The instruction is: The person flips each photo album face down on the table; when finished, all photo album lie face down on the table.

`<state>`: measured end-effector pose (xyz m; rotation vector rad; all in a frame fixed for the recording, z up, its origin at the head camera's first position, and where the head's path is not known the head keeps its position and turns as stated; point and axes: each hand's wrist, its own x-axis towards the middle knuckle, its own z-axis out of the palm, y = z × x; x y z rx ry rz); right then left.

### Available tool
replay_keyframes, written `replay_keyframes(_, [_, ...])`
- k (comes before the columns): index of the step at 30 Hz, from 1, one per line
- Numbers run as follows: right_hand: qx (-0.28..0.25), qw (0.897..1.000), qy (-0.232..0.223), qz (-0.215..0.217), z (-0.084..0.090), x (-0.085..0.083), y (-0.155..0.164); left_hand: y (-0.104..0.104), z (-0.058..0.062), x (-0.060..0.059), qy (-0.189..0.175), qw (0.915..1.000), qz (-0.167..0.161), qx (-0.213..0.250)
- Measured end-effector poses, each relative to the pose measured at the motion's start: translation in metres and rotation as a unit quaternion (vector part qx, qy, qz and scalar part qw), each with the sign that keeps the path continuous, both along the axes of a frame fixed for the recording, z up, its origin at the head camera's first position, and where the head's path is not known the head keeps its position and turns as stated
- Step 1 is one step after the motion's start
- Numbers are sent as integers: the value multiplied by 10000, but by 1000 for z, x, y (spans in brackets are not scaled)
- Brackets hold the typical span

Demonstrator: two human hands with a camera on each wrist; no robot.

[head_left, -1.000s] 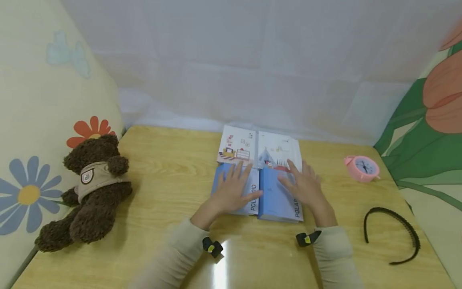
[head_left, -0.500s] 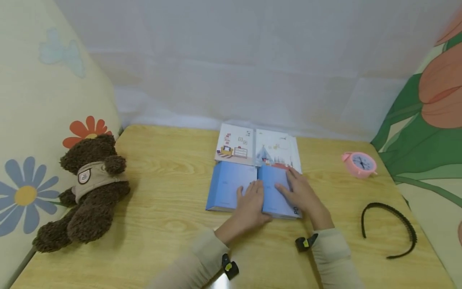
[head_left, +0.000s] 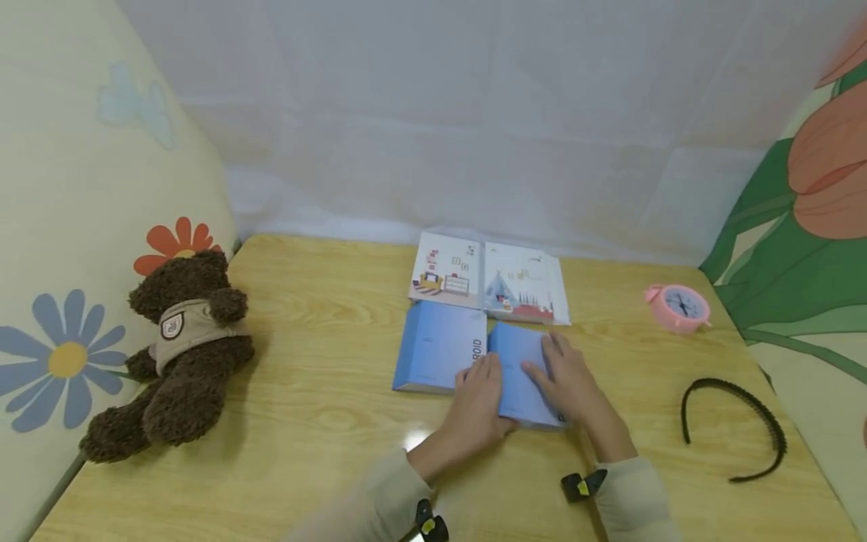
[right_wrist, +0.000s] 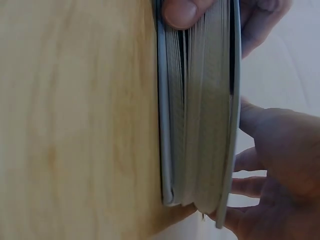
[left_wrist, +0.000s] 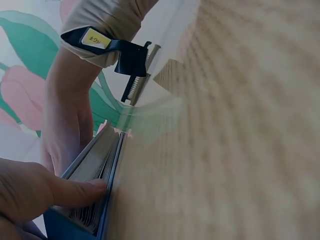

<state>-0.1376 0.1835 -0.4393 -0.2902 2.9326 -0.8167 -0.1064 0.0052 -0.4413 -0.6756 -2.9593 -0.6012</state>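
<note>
My left hand [head_left: 474, 410] holds a blue photo album [head_left: 518, 357] at its lower left corner. Its thumb lies across the page edges in the left wrist view, where the album's pages [left_wrist: 95, 155] fan slightly between the covers. My right hand [head_left: 576, 384] grips the same album from the right. In the right wrist view the right hand [right_wrist: 285, 160] has its thumb and fingers spread over the cover, and a finger reaches round the far edge. Another blue album [head_left: 436, 342] lies just left, with part of its lettering visible.
Two white illustrated albums [head_left: 447, 271] lie side by side behind the blue ones. A brown teddy bear [head_left: 196, 369] lies at the left. To the right are a pink alarm clock [head_left: 677, 309] and a black headband [head_left: 765, 418].
My left hand has left the left blue album and taken hold of the right one. That album has slid towards me, away from the white albums behind it.
</note>
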Motion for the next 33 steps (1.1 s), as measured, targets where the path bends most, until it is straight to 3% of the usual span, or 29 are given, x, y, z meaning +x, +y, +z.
replay_keyframes(6, [-282, 9996, -35, 28, 0, 13, -5, -6, 6, 11, -82, 9986, -39, 519])
replay_keyframes(12, [-860, 9961, -137, 114, 8, 20, -13, -14, 30, 19, -476, 9925, -312, 1078])
replay_keyframes(18, [-1684, 9852, -143, 291, 15, 22, -17, -17, 53, 25, -450, 9923, -666, 942])
replay_keyframes(23, [-2213, 9742, -299, 337, 20, 24, -8, -13, 64, 26, -259, 9918, -1028, 709])
replay_keyframes(28, [-2772, 9579, -614, 427, 24, 25, 2, -8, 66, 24, -142, 9901, -1222, 675])
replay_keyframes(31, [-2996, 9498, -752, 492, 25, 23, 5, -6, 61, 22, -320, 9872, -1114, 1097])
replay_keyframes(33, [-3025, 9489, -768, 473, 25, 23, 7, -5, 54, 19, -495, 9808, -1045, 1571])
